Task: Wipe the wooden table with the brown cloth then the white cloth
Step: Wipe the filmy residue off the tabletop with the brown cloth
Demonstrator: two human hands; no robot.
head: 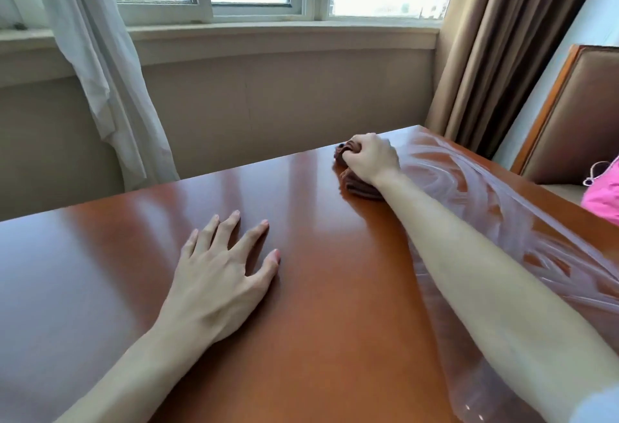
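The glossy wooden table (318,288) fills the lower part of the head view. My right hand (370,158) is stretched out to the table's far edge and grips a bunched brown cloth (355,185), which is pressed onto the wood. Most of the cloth is hidden under the hand. Wet curved streaks (502,208) cover the table's right side. My left hand (221,272) lies flat on the middle of the table with its fingers spread and nothing in it. No white cloth is in view.
Beyond the table's far edge are a beige wall and a window sill (268,31). A white sheer curtain (100,71) hangs at the left, a brown curtain (502,54) at the right. A padded chair (576,114) with something pink (603,188) stands by the right edge.
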